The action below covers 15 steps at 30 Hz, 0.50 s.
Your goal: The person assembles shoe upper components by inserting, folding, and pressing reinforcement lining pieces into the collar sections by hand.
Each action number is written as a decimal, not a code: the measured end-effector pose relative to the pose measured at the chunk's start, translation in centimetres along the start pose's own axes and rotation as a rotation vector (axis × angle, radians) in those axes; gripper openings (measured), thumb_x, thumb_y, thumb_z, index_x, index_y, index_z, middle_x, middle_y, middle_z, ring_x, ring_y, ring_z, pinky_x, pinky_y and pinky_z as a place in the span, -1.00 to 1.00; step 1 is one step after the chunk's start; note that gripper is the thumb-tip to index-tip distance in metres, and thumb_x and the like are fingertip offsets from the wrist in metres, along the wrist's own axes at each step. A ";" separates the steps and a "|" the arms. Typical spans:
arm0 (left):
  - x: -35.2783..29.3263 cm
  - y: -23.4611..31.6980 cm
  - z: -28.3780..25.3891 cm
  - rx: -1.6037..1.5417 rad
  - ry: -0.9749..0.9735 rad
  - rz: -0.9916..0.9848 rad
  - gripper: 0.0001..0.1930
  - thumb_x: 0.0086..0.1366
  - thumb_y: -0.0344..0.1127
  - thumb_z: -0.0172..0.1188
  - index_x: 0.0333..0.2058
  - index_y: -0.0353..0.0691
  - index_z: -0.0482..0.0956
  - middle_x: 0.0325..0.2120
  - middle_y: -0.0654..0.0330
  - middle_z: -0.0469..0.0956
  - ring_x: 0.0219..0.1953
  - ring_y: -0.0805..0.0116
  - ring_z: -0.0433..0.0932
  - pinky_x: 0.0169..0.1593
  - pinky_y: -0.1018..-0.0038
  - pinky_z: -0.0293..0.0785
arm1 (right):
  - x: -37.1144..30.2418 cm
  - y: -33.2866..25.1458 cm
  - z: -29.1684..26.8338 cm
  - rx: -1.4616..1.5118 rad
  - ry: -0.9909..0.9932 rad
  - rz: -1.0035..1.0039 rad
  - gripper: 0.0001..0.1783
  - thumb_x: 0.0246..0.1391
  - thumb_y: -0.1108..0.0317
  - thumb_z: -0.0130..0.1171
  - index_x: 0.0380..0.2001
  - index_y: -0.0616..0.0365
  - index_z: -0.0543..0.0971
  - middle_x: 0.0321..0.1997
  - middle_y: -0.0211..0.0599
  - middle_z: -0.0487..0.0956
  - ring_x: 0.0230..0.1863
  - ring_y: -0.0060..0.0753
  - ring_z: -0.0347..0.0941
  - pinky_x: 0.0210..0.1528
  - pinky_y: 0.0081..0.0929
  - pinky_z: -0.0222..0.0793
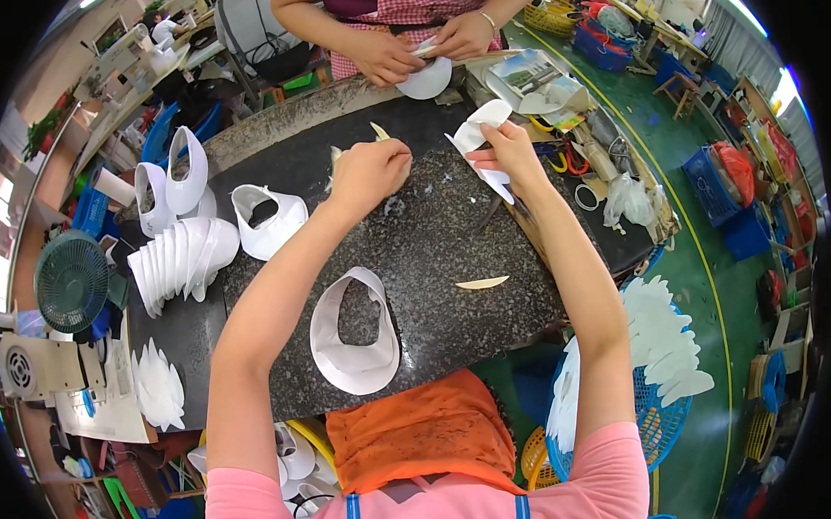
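White shaped pieces on a dark speckled table, two hands at work

Item: one curved white piece (494, 114), flexible in look, raised above the far right part of the table (450, 329). Held in the right hand (511, 155), fingers and thumb closed on its near side.

Left hand (371, 177): curled, back upward, near the table's far middle, well apart from the right. Pale slivers (380, 130) show just beyond it; whether it grips them cannot be told, its fingertips being hidden.

On the table: one white loop-shaped piece (375, 366), near edge, between the forearms; one pale crescent strip (482, 283), lying alone to its right; one white open-collared piece (284, 235), left of the left forearm; beside that, a nested row of white pieces (182, 260), with upright white loops (187, 183) behind.

Opposite: a co-worker's hands (386, 59), together on another white piece (427, 81).

Right of the wearer: a blue basket (663, 424) bearing layered white flat pieces (669, 346).
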<state>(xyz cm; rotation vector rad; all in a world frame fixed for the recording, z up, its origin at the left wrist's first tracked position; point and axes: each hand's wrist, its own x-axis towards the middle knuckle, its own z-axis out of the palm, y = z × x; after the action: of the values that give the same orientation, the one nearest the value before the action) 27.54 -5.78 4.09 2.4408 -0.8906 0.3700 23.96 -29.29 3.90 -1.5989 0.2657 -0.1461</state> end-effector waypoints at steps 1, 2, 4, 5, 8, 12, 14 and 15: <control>0.1 1.1 -0.1 0.003 -0.032 -0.078 -0.79 0.22 -0.13 0.17 -0.28 -0.05 0.68 -0.37 0.15 0.65 -0.32 0.11 0.63 -0.25 0.31 0.53 | -0.2 0.1 -0.3 0.029 0.017 0.019 -0.68 0.26 0.25 0.03 -0.04 0.24 0.47 -0.21 -0.21 0.61 -0.34 -0.41 0.62 -0.40 -0.60 0.56; 0.6 1.8 0.0 0.061 -0.108 -0.077 -0.77 0.20 -0.09 0.19 -0.29 -0.04 0.69 -0.37 0.14 0.65 -0.33 0.12 0.63 -0.23 0.30 0.54 | -0.3 0.3 -0.6 0.029 0.023 0.017 -0.68 0.26 0.25 0.03 -0.04 0.24 0.47 -0.21 -0.21 0.61 -0.34 -0.41 0.62 -0.40 -0.60 0.56; 0.7 3.5 -0.4 0.164 -0.206 -0.073 -0.75 0.19 -0.06 0.20 -0.29 -0.05 0.69 -0.34 0.14 0.63 -0.29 0.13 0.62 -0.22 0.30 0.54 | -0.2 0.5 -1.1 0.057 0.018 0.006 -0.68 0.27 0.22 0.03 -0.04 0.22 0.47 -0.17 -0.23 0.60 -0.29 -0.37 0.62 -0.36 -0.56 0.56; 0.5 4.3 -0.5 0.268 -0.303 -0.074 -0.73 0.18 -0.04 0.21 -0.29 -0.06 0.70 -0.30 0.14 0.62 -0.26 0.15 0.62 -0.20 0.30 0.54 | -0.2 0.5 -1.2 0.058 0.021 0.001 -0.68 0.27 0.22 0.03 -0.04 0.22 0.47 -0.17 -0.23 0.60 -0.29 -0.37 0.62 -0.36 -0.56 0.56; 0.2 5.5 1.8 0.260 -0.128 0.255 -0.73 0.11 -0.14 0.25 -0.24 -0.10 0.63 -0.16 0.14 0.54 -0.04 0.12 0.52 0.00 0.27 0.45 | -0.4 0.6 -1.2 0.193 -0.055 0.077 -0.64 0.25 0.18 0.06 -0.03 0.21 0.44 -0.08 -0.21 0.55 -0.21 -0.29 0.61 -0.25 -0.39 0.55; 0.3 7.1 7.7 0.332 -0.126 0.522 -0.66 0.08 -0.42 0.17 -0.12 -0.24 0.48 -0.07 0.08 0.47 0.07 0.06 0.42 0.09 0.23 0.39 | -0.2 1.4 -2.1 0.341 -0.052 0.083 -0.66 0.24 0.17 0.09 -0.06 0.18 0.45 -0.10 -0.21 0.54 -0.14 -0.27 0.57 -0.17 -0.26 0.51; 1.0 7.6 8.1 0.356 -0.211 0.514 -0.68 0.09 -0.43 0.15 -0.13 -0.25 0.47 -0.04 0.06 0.46 0.10 0.05 0.41 0.09 0.23 0.39 | -0.7 1.4 -2.7 0.269 0.055 0.040 -0.67 0.25 0.17 0.07 -0.07 0.18 0.45 -0.12 -0.22 0.54 -0.13 -0.30 0.56 -0.19 -0.35 0.49; 1.4 7.9 8.3 0.381 -0.301 0.491 -0.70 0.11 -0.44 0.12 -0.13 -0.27 0.47 -0.02 0.04 0.45 0.12 0.04 0.39 0.09 0.23 0.40 | -0.7 1.3 -3.2 0.223 0.128 0.022 -0.67 0.26 0.17 0.06 -0.06 0.19 0.46 -0.12 -0.22 0.55 -0.12 -0.31 0.56 -0.19 -0.37 0.49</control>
<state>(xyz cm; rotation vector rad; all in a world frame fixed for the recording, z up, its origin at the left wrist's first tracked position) 24.05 -16.19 0.71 2.6379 -1.6967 0.3740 22.39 -32.25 2.80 -1.3671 0.3539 -0.2524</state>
